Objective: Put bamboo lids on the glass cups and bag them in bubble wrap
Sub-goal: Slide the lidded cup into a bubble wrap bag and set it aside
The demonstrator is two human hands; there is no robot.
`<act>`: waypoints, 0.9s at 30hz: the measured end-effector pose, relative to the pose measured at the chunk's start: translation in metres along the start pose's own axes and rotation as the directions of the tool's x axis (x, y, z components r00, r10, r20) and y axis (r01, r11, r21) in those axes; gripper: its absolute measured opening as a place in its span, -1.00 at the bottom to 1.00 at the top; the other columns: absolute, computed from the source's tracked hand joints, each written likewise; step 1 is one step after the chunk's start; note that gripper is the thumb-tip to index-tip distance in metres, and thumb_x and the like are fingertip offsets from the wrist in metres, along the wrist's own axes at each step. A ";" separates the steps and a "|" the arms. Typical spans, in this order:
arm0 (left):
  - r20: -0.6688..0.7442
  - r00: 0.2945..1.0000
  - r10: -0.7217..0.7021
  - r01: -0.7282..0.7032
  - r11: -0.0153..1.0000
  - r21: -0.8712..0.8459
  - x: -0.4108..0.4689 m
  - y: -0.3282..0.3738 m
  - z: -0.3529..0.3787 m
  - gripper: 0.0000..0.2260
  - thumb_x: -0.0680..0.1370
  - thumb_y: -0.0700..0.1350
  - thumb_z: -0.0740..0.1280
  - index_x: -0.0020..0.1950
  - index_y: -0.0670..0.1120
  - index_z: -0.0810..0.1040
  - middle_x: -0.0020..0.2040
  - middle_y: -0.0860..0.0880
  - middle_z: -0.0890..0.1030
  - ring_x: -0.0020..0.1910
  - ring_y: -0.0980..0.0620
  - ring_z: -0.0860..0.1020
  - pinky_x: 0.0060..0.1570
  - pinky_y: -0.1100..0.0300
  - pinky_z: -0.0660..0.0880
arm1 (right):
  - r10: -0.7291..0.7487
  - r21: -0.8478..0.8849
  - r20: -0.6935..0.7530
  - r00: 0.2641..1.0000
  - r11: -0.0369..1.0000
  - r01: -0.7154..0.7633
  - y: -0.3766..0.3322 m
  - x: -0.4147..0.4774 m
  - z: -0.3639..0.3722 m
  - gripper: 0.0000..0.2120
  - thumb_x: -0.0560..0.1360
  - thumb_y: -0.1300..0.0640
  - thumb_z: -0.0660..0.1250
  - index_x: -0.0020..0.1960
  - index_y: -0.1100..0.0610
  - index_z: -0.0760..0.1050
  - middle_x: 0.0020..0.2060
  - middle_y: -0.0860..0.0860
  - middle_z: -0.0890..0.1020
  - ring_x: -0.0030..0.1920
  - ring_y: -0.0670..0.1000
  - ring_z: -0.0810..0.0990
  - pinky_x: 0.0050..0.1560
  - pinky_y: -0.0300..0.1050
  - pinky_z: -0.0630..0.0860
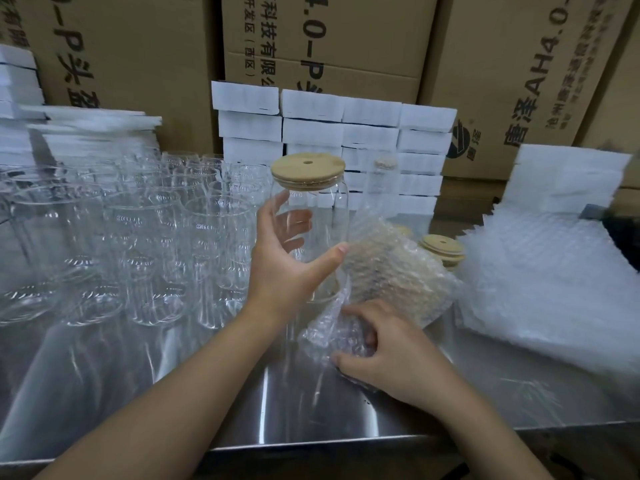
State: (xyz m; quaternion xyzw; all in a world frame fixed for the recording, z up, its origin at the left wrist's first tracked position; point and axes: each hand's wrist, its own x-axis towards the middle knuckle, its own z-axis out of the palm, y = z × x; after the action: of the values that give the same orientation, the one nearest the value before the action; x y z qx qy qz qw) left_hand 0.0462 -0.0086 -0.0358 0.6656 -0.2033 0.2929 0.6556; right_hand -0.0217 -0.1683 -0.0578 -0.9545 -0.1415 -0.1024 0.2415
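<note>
Hands (284,268) (388,358) curled round cup (313,209) and bag (391,268)

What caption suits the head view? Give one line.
Left hand holds a glass cup with its bamboo lid on, while right hand grips a bubble-wrap bag beside it over the steel table.

Left hand (280,268) holds glass cup (323,216) (bamboo-lidded); right hand (391,355) pinches bubble wrap bag (391,268).
</note>
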 end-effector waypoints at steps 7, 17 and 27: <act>-0.012 0.999 0.032 -0.033 0.995 -0.091 0.000 0.008 0.001 -0.31 0.24 0.14 0.52 0.29 0.27 0.27 0.17 0.01 0.57 0.16 0.11 0.57 0.18 0.17 0.49 | -0.073 -0.132 -0.126 0.989 0.990 0.056 -0.008 0.013 0.006 -0.80 0.51 -0.03 0.36 0.04 0.05 0.64 0.16 -0.06 0.43 0.21 -0.05 0.33 0.10 -0.41 0.14; -0.020 0.999 0.026 -0.029 0.984 -0.176 0.002 0.016 -0.002 -0.30 0.26 0.11 0.49 0.33 0.13 0.27 0.16 -0.09 0.57 0.15 0.02 0.58 0.15 0.09 0.50 | 0.312 0.460 -0.305 0.900 0.875 -0.148 -0.021 0.036 0.000 -0.84 0.52 0.14 0.28 -0.24 0.10 0.49 -0.37 -0.03 0.59 -0.27 0.00 0.57 -0.16 -0.10 0.44; 0.021 1.000 0.016 -0.012 0.984 -0.178 0.004 0.023 -0.006 -0.26 0.24 0.12 0.47 0.35 0.06 0.27 0.12 -0.05 0.58 0.11 0.03 0.60 0.11 0.11 0.53 | 0.375 0.654 -0.473 0.797 0.756 0.033 -0.014 0.032 -0.003 -0.89 0.55 0.21 0.33 -0.12 0.05 0.48 -0.33 -0.01 0.60 -0.37 -0.19 0.53 -0.32 -0.40 0.44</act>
State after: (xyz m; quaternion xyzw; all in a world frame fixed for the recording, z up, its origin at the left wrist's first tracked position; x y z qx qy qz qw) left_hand 0.0334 -0.0040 -0.0154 0.6064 -0.2406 0.2706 0.7079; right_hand 0.0033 -0.1511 -0.0404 -0.7475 0.0053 -0.3096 0.5876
